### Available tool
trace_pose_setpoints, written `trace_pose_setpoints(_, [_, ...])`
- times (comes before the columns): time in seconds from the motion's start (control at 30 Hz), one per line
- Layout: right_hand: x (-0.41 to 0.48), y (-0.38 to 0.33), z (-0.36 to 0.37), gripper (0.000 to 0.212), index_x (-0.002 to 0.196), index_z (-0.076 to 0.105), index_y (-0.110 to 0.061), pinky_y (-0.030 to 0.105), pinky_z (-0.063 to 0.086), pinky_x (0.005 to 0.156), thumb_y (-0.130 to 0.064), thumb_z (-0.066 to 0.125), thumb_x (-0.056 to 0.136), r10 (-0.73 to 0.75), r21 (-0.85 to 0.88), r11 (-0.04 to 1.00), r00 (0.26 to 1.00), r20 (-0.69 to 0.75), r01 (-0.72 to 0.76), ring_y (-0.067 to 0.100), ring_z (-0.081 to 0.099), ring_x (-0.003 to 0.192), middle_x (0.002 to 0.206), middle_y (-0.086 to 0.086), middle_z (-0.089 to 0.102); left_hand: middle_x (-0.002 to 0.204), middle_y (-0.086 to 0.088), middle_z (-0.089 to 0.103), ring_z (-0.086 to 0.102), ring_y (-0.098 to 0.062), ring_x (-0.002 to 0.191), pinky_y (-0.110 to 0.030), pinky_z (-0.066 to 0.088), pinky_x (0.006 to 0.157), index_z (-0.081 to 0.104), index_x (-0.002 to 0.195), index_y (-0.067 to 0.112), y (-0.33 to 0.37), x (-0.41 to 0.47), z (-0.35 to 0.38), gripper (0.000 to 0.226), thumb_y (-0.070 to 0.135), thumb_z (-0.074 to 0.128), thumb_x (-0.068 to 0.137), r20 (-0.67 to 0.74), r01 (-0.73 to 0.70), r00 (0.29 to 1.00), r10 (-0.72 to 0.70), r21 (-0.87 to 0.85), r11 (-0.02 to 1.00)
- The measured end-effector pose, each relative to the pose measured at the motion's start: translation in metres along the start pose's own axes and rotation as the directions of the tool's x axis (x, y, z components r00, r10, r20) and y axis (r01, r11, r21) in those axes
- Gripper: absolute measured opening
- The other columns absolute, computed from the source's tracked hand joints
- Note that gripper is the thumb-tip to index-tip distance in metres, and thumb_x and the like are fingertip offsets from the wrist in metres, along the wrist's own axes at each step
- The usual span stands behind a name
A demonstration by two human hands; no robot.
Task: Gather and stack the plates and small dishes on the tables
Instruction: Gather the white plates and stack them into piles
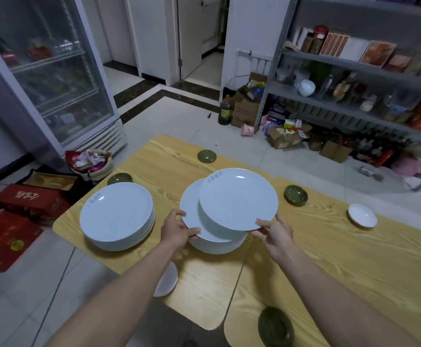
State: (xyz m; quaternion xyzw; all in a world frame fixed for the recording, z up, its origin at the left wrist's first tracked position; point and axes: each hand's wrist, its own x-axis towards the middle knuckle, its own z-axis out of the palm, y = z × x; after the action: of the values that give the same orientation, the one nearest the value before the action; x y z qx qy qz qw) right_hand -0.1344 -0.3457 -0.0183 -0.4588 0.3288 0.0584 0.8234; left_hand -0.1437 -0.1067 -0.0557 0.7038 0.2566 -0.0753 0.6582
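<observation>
My right hand (275, 230) pinches the near rim of a white plate (238, 199), held tilted over a second white plate (191, 216). My left hand (176, 229) grips the left rim of that lower plate, which lies atop a short stack of white plates (217, 245) at the middle of the wooden table (329, 259). A taller stack of white plates (116, 216) stands to the left. Small green dishes lie at the far edge (207, 156), behind the left stack (119, 178), to the right (295, 195) and near me (275, 326). A small white dish (362, 215) sits far right.
Another white plate (166, 280) pokes out under my left forearm at the table's near edge. A glass-door fridge (46, 78) stands at the left, red boxes (26, 201) and a basket (89, 162) lie on the floor, and metal shelves (354, 96) fill the right.
</observation>
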Motion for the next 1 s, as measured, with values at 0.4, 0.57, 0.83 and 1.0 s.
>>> trace_pose_setpoints(0.4, [-0.008,0.025,0.019,0.08,0.154,0.033,-0.018,0.054,0.058,0.085,0.016,0.061,0.087,-0.009,-0.173,0.985,0.999,-0.04,0.002,0.029,0.07,0.085,0.142,0.014,0.052,0.091,-0.016,0.066,0.069,-0.026,0.08,-0.034,0.061,0.071,0.057,0.121,0.029,-0.011,0.009,-0.03,0.057,-0.003,0.077,0.078,0.089,-0.029,0.995,0.036,-0.075,0.997])
trace_pose_setpoints(0.57, [-0.008,0.03,0.024,0.076,0.151,0.039,-0.015,0.045,0.06,0.083,0.011,0.068,0.085,-0.115,-0.405,0.911,0.991,-0.061,0.08,0.024,0.07,0.088,0.12,0.004,0.066,0.096,-0.011,0.069,0.068,-0.019,0.08,-0.04,0.057,0.082,0.058,0.122,0.029,-0.016,0.012,-0.039,0.05,0.004,0.075,0.082,0.076,-0.055,0.995,0.056,-0.018,0.998])
trace_pose_setpoints(0.83, [0.001,0.035,0.032,0.071,0.143,0.051,-0.011,0.031,0.05,0.086,0.007,0.072,0.078,-0.214,-0.657,0.752,0.962,-0.166,0.054,0.023,0.057,0.106,0.134,0.007,0.059,0.096,-0.01,0.069,0.067,-0.019,0.08,-0.034,0.055,0.08,0.057,0.123,0.028,-0.014,0.011,-0.048,0.047,0.007,0.073,0.085,0.063,-0.053,0.997,0.053,-0.005,0.999])
trace_pose_setpoints(1.0, [0.005,0.04,0.027,0.074,0.141,0.052,-0.007,0.029,0.045,0.086,0.005,0.081,0.074,-0.162,-0.663,0.748,0.962,-0.222,-0.027,0.028,0.057,0.122,0.137,0.01,0.058,0.093,-0.008,0.068,0.065,-0.02,0.08,-0.035,0.054,0.081,0.056,0.127,0.026,-0.012,0.008,-0.051,0.048,0.007,0.071,0.086,0.074,-0.053,0.996,0.051,0.013,0.999])
